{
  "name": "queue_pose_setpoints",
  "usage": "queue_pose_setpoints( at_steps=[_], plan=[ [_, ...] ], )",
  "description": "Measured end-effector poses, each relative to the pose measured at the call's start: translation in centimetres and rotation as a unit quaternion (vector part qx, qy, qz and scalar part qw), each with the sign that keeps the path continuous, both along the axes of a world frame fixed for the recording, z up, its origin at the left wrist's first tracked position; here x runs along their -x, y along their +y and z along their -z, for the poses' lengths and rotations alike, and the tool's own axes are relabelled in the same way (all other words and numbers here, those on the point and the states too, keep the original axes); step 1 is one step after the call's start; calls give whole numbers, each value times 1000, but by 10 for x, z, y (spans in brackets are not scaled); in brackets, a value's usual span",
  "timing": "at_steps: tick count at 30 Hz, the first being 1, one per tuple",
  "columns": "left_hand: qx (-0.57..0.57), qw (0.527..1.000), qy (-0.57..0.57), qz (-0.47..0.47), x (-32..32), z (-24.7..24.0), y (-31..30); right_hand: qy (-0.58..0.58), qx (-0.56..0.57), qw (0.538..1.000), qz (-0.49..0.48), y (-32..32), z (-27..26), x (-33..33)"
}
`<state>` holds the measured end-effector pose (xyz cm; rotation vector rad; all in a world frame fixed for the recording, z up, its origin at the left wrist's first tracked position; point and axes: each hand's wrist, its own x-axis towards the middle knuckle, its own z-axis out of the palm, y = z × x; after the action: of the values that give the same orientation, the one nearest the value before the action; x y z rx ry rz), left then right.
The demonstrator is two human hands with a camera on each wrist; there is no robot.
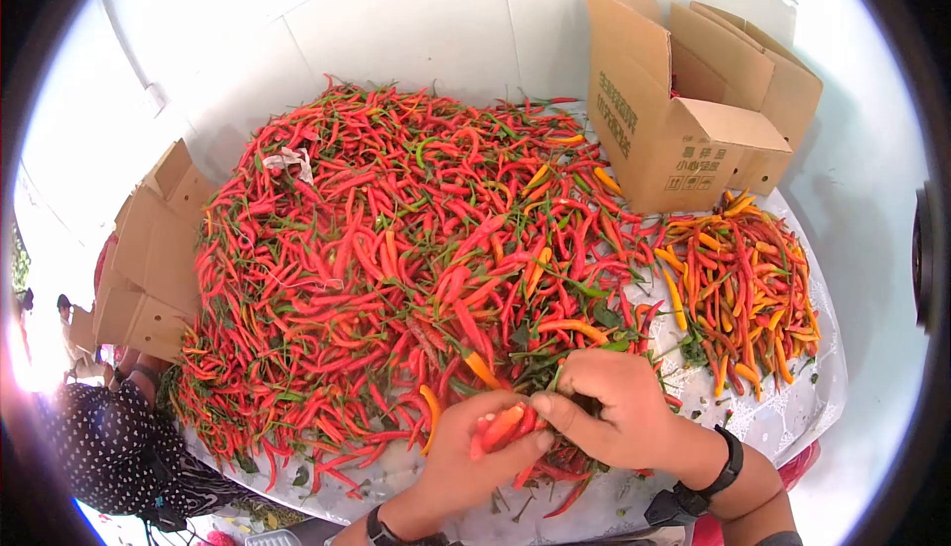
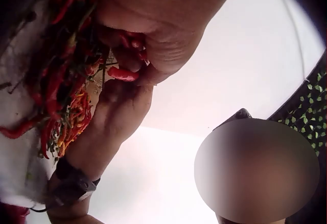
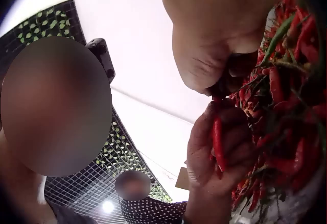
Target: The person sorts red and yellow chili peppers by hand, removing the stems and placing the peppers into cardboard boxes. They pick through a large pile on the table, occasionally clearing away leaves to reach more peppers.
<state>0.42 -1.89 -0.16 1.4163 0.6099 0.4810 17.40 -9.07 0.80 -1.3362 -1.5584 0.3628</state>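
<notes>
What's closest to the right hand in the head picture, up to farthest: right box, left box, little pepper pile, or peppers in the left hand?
From the right hand:
1. Peppers in the left hand, just beside it.
2. Little pepper pile, on the right.
3. Right box, behind that pile.
4. Left box, on the far left.

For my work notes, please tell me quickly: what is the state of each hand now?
Left hand: closed, holding red peppers.
Right hand: curled close by; what it holds, if anything, cannot be told.
</notes>
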Motion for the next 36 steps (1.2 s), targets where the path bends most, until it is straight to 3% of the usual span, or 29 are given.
queue_pose_setpoints(
  at_steps=[5, 8, 11, 12, 15, 17, 18, 19, 22, 24, 25, 27, 28, 36],
  plan=[
    [39, 999, 14, -6, 0, -2, 0, 130, 112, 985, -32, 2, 4, -2],
    [83, 996, 24, -7, 2, -5, 1, 347, 232, 909, -18, 1, 1, 1],
    [113, 993, -8, -24, 1, -2, 3, 373, 214, 903, 25, 2, -7, -4],
    [131, 990, -30, -34, 2, 1, 5, 347, 220, 911, 43, 1, -9, -10],
    [194, 974, -111, -33, 7, 6, 11, 110, 75, 984, 121, 9, 6, -29],
    [275, 941, -199, -8, 10, 6, 17, 1, 55, 979, 195, 6, 2, -34],
    [269, 945, -147, -115, 6, 2, 13, -72, 15, 973, 219, 7, 4, -38],
    [282, 937, -168, -121, 5, 0, 14, -144, -26, 960, 240, 7, 5, -41],
    [301, 919, -225, -117, 8, -6, 20, -66, 114, 990, 57, 2, -3, -43],
    [325, 911, -242, -73, 11, -3, 23, -19, 252, 963, -90, -1, -15, -40],
    [338, 906, -249, -51, 12, -1, 23, -75, 197, 974, -88, -1, -11, -37],
    [273, 942, -189, -48, 9, -4, 17, -183, 87, 976, -82, -1, 0, -31],
    [239, 957, -160, -44, 7, -5, 14, -199, 83, 976, -2, 1, 5, -29],
    [298, 926, -225, -57, 10, -1, 22, -215, 12, 958, 189, 12, 24, -39]
  ],
)
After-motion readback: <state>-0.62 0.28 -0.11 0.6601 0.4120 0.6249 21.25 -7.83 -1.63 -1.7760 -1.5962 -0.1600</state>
